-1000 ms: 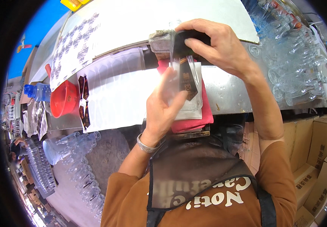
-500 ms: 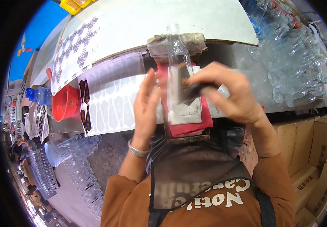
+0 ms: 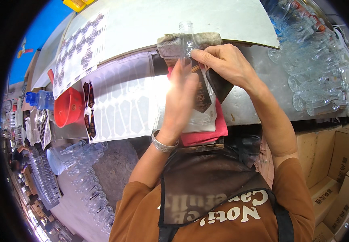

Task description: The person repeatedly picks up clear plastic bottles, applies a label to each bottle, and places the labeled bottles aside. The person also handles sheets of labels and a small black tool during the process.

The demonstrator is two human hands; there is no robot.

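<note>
A clear glass bottle [image 3: 186,27] lies with its neck on a rolled grey cloth [image 3: 169,45] and its body over pink cloth [image 3: 221,128]. A dark tie-shaped decal [image 3: 200,97] with gold marks is on the bottle's upper face. My right hand [image 3: 233,66] is closed, thumb and fingertips by the bottle's shoulder, at the decal's upper end. A dark flat piece [image 3: 222,85], like a scraper, sticks out below its fingers. My left hand [image 3: 181,99] is over the bottle's left side, its fingers smeared by motion.
Left of the bottle lies a pale sheet [image 3: 122,101] with tie-shaped outlines and two dark decals at its edge. Beyond it are a red basin [image 3: 68,108] and a printed sheet [image 3: 81,56]. Many clear bottles [image 3: 315,88] lie at right. Cardboard boxes [image 3: 323,161] stand below.
My left hand has moved right over the bottle. My right hand has moved up to the bottle's shoulder, with the dark piece. The decal now shows plainly.
</note>
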